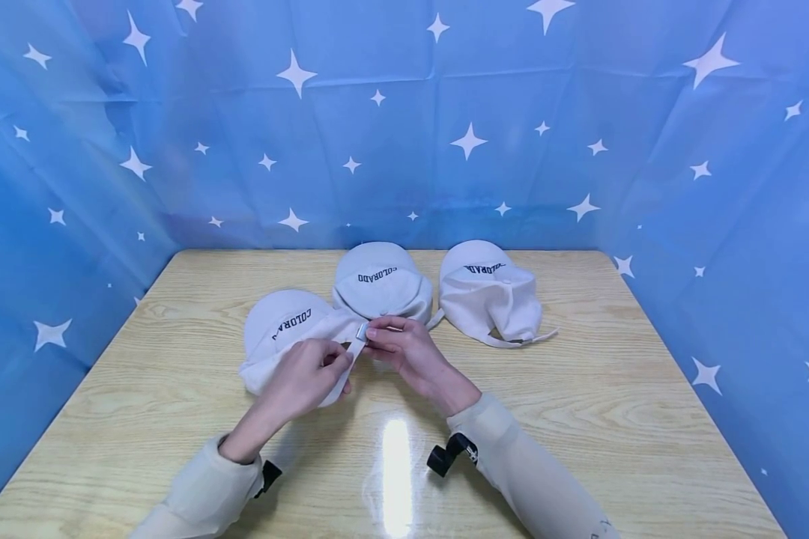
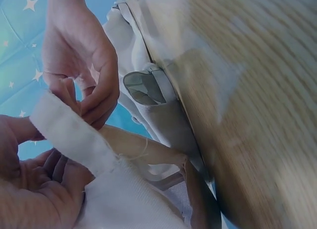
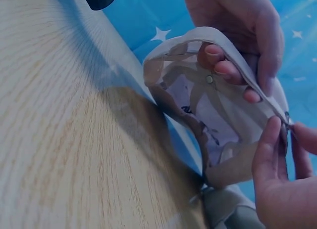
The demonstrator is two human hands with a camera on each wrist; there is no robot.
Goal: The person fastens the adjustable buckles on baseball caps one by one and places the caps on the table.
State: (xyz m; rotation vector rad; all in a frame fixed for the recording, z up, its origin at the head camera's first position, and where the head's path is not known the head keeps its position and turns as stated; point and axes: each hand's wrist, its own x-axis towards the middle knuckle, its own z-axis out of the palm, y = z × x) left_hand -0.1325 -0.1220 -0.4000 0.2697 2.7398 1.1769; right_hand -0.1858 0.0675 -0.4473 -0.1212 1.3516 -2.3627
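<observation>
The left white baseball cap (image 1: 276, 314), marked COLORADO, is between my two hands, its back opening turned toward me. My left hand (image 1: 306, 378) pinches its back strap (image 1: 353, 361), with several fingers reaching inside the loop in the right wrist view. At the strap's other end, my right hand (image 1: 411, 355) pinches the small metal buckle (image 1: 362, 332) between thumb and fingers. Inside the cap, the pale lining (image 3: 242, 110) shows in the right wrist view. In the left wrist view the strap (image 2: 74, 132) stretches between both hands; the buckle is hidden there.
Just behind my hands sits a middle white cap (image 1: 380, 288), close against the held one. A third white cap (image 1: 488, 292) lies to its right, its strap end sticking out. All are on a wooden table (image 1: 580, 419), with a blue star-patterned cloth (image 1: 391, 112) around it.
</observation>
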